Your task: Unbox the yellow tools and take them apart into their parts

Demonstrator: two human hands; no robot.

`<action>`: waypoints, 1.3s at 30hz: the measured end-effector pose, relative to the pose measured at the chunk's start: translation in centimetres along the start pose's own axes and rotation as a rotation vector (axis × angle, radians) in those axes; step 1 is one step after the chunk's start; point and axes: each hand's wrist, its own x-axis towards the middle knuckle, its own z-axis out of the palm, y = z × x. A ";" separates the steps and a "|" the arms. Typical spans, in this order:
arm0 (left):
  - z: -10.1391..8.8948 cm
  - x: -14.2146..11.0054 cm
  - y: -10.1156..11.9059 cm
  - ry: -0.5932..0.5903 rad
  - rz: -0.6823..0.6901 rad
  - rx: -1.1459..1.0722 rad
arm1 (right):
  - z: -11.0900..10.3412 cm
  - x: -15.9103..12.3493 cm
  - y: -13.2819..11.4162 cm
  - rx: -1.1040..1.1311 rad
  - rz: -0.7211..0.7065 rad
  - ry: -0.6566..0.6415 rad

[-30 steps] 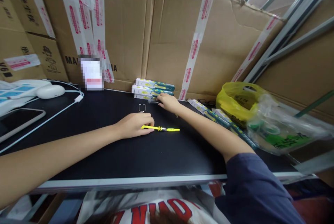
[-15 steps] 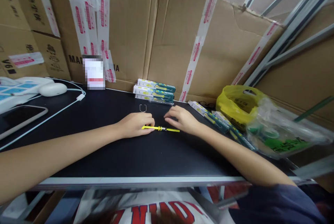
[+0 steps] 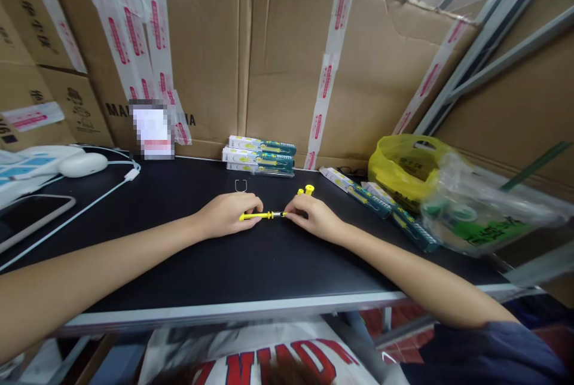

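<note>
Above the black tabletop, a thin yellow stick-like tool [image 3: 255, 216] with a small metal collar [image 3: 277, 214] lies level between my hands. My left hand [image 3: 233, 214] is closed around its left part. The fingertips of my right hand [image 3: 316, 214] pinch its right end just past the collar, hiding that end. Just beyond my right fingers show yellow pieces with round ends [image 3: 309, 189]; whether they rest on the table or are in the hand I cannot tell. A small U-shaped bent wire [image 3: 241, 185] lies behind my left hand.
Several narrow printed boxes [image 3: 260, 153] are stacked against the cardboard wall [image 3: 278, 74]; more boxes [image 3: 359, 193] lie right. Beyond them sit a yellow bag [image 3: 390, 164] and a clear plastic bag [image 3: 475, 211]. At left are a phone [image 3: 31, 217], a cable [image 3: 89, 208] and a power strip [image 3: 31, 167].
My right hand, hovering with fingers apart before, has closed on the tool's right end. The yellow round-ended pieces now show beyond it. The view has shifted slightly.
</note>
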 end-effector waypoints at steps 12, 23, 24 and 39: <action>-0.1 -0.1 0.0 0.040 -0.023 0.026 | 0.0 -0.1 -0.7 0.354 0.147 0.032; -0.2 0.2 3.1 0.028 0.035 -0.049 | 0.1 -0.6 -2.9 0.415 0.062 -0.002; 0.0 0.2 3.1 0.015 0.037 -0.055 | 0.2 -0.6 -3.0 0.428 0.055 -0.002; 0.2 0.0 3.1 -0.068 0.014 -0.074 | 0.4 -1.0 -3.0 0.218 0.023 -0.089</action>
